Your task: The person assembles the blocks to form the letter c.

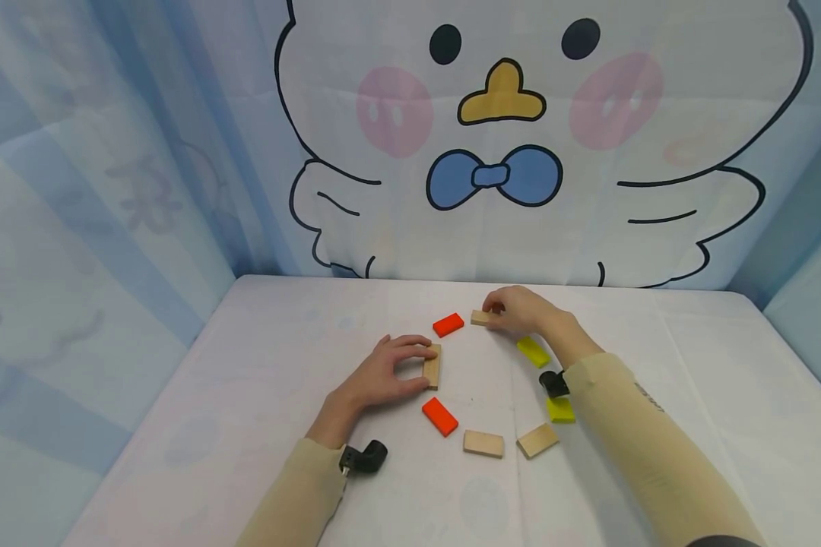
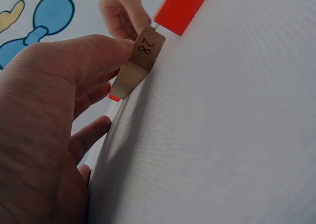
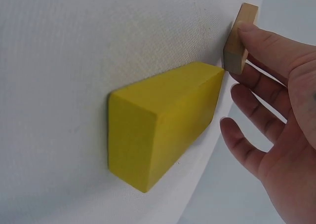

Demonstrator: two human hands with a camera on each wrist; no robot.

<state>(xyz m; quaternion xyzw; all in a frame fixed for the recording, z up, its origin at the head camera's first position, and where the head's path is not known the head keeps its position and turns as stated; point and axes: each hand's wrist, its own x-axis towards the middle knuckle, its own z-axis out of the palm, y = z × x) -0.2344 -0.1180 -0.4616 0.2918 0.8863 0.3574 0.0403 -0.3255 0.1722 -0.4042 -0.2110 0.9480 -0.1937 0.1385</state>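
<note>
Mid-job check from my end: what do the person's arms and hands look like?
The left hand and right hand are ungloved. The left sleeve and right sleeve are long and beige, the right bearing small dark lettering. Each wrist wears a black device; a thin cable runs along the left sleeve.

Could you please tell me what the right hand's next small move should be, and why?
I would probably have the right hand gently release the pinched wooden block: it lies between the far red block and the far yellow block, where it roughly continues the loose ring of blocks on the white table.
</note>
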